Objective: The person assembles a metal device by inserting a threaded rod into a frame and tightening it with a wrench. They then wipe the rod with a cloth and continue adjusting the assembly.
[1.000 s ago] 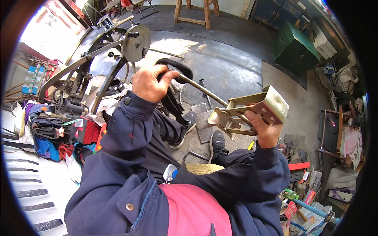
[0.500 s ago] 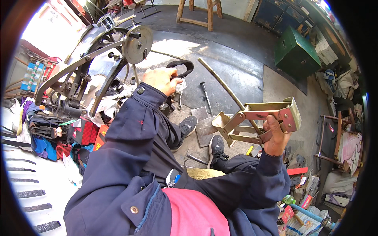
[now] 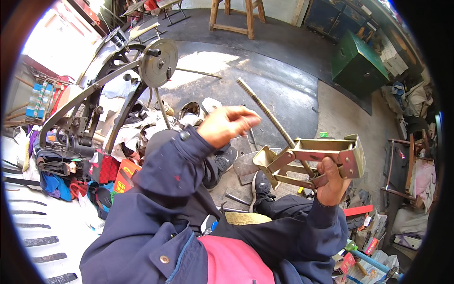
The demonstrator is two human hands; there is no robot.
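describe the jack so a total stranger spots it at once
Find the green box at upper right, then drop to the right hand. It holds the jack, a gold-toned metal frame. The long threaded rod slanting up-left sets it apart from the clutter below.

No longer gripping the black loop with the left hand point(image 3: 229, 125). Brought that hand, loosely curled, nearer to the metal scissor jack point(image 3: 317, 155) than half a second ago; now just left of the jack's threaded rod point(image 3: 265, 112).
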